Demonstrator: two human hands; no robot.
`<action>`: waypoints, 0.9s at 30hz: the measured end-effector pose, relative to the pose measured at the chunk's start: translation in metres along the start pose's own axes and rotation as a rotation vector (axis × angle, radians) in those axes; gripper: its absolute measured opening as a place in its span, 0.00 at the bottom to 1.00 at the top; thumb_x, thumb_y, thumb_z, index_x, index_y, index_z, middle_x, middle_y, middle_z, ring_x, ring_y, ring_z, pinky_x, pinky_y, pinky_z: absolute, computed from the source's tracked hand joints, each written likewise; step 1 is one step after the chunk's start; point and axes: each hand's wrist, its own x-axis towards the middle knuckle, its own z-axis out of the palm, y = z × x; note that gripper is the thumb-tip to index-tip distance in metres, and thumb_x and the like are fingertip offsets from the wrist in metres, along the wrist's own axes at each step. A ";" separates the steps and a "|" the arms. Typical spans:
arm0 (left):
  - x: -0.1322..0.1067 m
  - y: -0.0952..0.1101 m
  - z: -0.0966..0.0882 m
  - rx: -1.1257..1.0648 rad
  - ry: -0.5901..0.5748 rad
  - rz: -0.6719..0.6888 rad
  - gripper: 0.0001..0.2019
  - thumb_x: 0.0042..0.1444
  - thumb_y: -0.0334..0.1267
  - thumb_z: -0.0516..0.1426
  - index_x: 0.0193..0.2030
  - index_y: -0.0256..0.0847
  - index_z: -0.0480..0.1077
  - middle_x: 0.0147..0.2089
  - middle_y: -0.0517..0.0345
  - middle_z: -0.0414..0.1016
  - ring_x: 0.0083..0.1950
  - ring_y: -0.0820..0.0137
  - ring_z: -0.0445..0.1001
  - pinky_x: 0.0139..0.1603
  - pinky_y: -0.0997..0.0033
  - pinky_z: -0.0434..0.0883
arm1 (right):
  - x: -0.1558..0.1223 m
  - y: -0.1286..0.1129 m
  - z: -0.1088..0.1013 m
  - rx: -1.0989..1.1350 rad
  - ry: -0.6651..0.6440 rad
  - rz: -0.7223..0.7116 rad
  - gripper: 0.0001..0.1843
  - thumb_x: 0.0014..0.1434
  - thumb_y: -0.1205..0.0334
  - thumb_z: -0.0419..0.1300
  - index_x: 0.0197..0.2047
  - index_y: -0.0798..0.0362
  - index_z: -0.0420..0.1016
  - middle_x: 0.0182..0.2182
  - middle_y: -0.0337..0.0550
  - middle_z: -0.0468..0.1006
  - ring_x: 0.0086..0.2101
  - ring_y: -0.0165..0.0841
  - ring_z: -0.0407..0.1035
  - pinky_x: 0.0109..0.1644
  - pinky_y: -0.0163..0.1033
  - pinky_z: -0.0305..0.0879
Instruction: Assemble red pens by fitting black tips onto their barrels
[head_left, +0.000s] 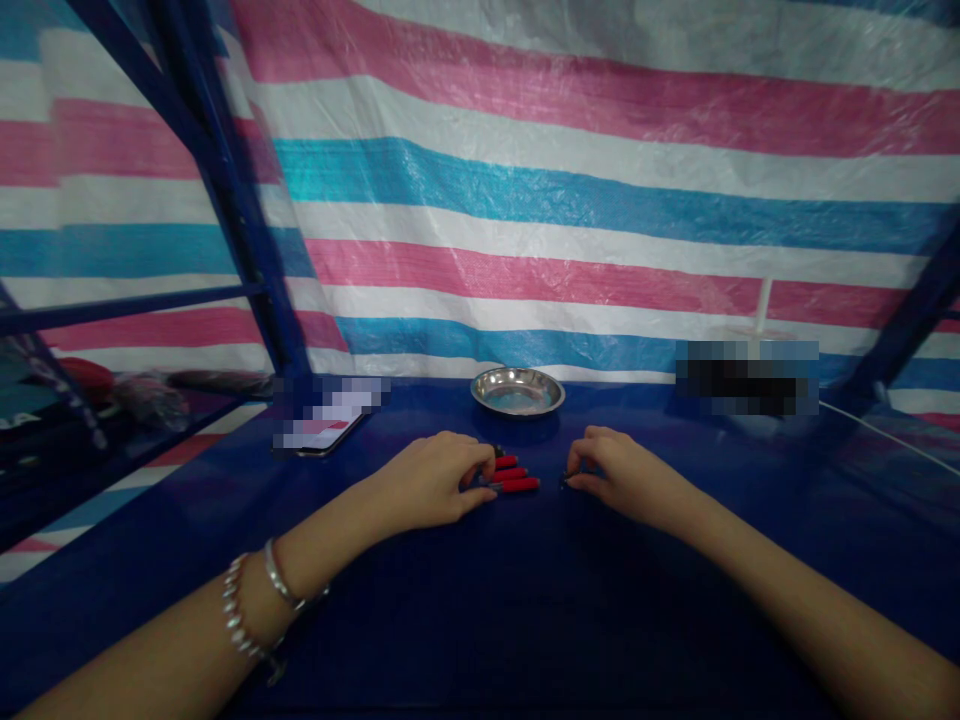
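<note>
Red sticks (516, 474) lengthwise left-right, side-by-side

The left hand (431, 480) hides the left ends of three red pieces (517, 474). A dark speck (562, 482) under the right hand (615, 472) is too small to identify. Pixelation masks perhaps a phone (330, 412) far left and an object (746, 377) far right.

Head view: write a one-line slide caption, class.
On a blue table before a steel dish, left hand touches three red pieces, right hand pinches a small dark part.
</note>
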 end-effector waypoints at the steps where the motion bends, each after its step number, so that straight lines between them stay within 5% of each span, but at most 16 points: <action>1: 0.000 0.001 0.000 -0.001 -0.005 0.003 0.07 0.50 0.43 0.54 0.33 0.43 0.66 0.30 0.64 0.67 0.30 0.77 0.64 0.30 0.78 0.55 | 0.000 -0.001 -0.001 0.001 0.019 -0.001 0.03 0.50 0.65 0.56 0.31 0.54 0.70 0.31 0.43 0.67 0.34 0.31 0.62 0.37 0.35 0.56; 15: 0.000 0.005 0.006 -0.003 0.031 -0.014 0.06 0.52 0.39 0.51 0.29 0.41 0.66 0.31 0.62 0.68 0.30 0.76 0.65 0.28 0.78 0.55 | 0.001 -0.009 -0.005 0.093 0.145 -0.065 0.04 0.52 0.64 0.55 0.32 0.54 0.69 0.26 0.39 0.69 0.29 0.27 0.63 0.32 0.32 0.55; 27: 0.003 0.009 -0.006 -0.214 0.260 -0.037 0.09 0.53 0.38 0.49 0.30 0.36 0.66 0.23 0.64 0.64 0.22 0.82 0.57 0.26 0.81 0.54 | 0.004 -0.018 -0.010 0.961 0.176 0.068 0.09 0.49 0.62 0.57 0.34 0.57 0.64 0.27 0.42 0.74 0.27 0.27 0.69 0.29 0.31 0.63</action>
